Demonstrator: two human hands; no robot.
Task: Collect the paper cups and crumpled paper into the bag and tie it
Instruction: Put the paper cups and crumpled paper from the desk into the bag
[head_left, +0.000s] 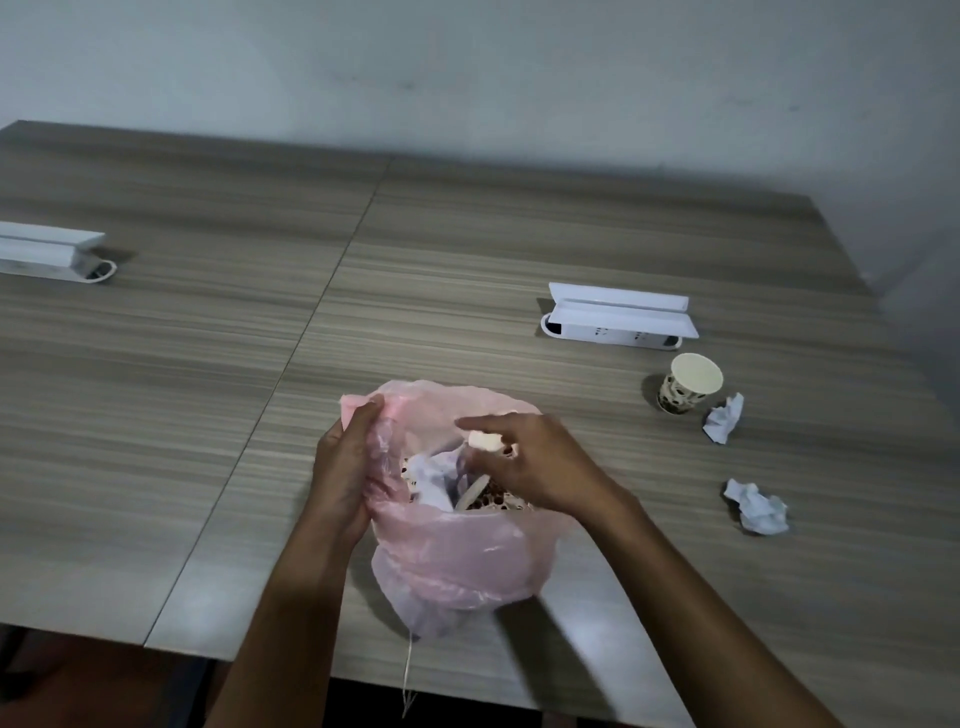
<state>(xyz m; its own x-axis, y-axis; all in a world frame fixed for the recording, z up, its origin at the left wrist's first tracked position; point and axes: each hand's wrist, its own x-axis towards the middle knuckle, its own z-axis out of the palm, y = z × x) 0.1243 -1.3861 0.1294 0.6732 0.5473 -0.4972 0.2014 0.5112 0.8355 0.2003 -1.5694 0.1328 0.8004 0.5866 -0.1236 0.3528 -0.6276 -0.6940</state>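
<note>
A pink plastic bag (457, 561) stands open on the wooden table (208, 364), near the front edge. My left hand (343, 467) grips the bag's left rim. My right hand (530, 462) reaches over the bag's mouth with its fingers around a paper cup (485, 441). Inside the bag lie patterned cups (488, 501) and crumpled paper (431, 475). Another patterned paper cup (688, 383) stands upright at the right. One crumpled paper ball (723, 418) lies beside it and a second ball (758, 507) lies nearer to me.
A white socket box with its lid raised (618, 314) sits behind the standing cup. Another white box (49, 257) is at the far left. A thin string (408, 670) hangs from under the bag over the table's front edge.
</note>
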